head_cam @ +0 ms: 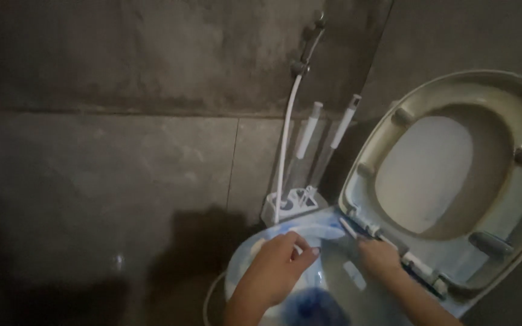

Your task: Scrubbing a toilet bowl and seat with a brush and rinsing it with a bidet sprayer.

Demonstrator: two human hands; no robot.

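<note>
Nearest, a blue brush head (312,308) sits low in the toilet bowl (333,271), just below both hands. The left hand (276,271) is curled on the bowl's near-left rim around a thin white piece; how firmly, I cannot tell. The right hand (380,256) lies at the rear rim by the hinge, fingers down and seemingly empty. The raised seat (454,169) stands open beyond the right hand. Farther left, the white hose (285,151) and the holder with two handles (300,199) crowd the wall.
</note>
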